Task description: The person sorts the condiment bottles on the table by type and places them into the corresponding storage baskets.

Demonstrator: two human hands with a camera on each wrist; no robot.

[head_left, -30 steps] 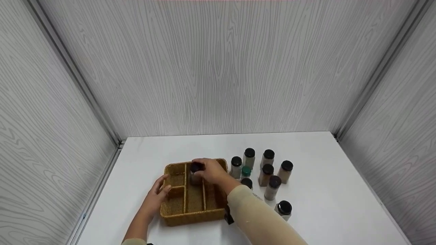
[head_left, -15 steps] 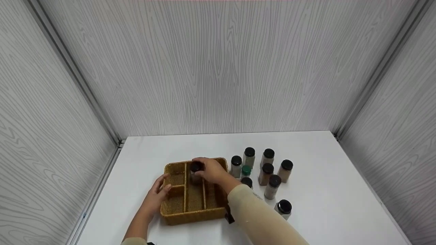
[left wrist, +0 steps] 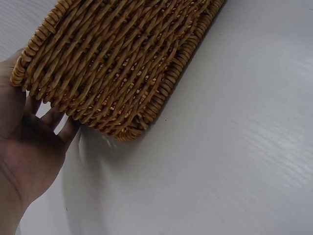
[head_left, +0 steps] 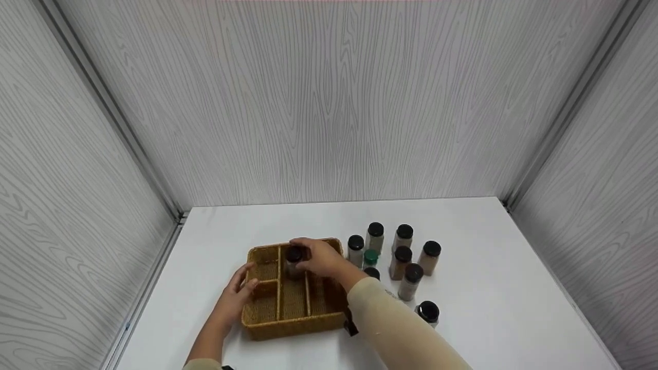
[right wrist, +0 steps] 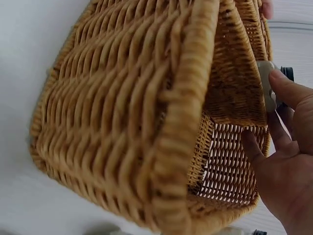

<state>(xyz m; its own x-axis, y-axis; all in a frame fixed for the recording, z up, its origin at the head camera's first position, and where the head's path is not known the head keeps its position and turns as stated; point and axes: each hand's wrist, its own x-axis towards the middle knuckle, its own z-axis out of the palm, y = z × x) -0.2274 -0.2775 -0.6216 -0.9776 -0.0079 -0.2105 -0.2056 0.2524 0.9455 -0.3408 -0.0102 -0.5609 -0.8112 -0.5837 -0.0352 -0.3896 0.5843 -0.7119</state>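
A brown wicker basket with several compartments stands on the white table. My left hand grips its left wall; the left wrist view has the fingers passing behind the woven side. Inside the middle long compartment, toward the back, my right hand holds a dark-capped spice jar. From the right wrist, the jar appears between thumb and fingers beside a divider. The hand partly covers the jar, and its base is hidden in the head view.
Right of the basket stand several spice jars with black caps, such as a brown one and a pale one. Among them is a green-capped jar. The right sleeve passes in front of some jars. A patterned panel rises behind the table.
The right hand's jar has shifted very slightly left within the same compartment, and the right forearm has shifted slightly. The left hand has kept its hold on the basket.
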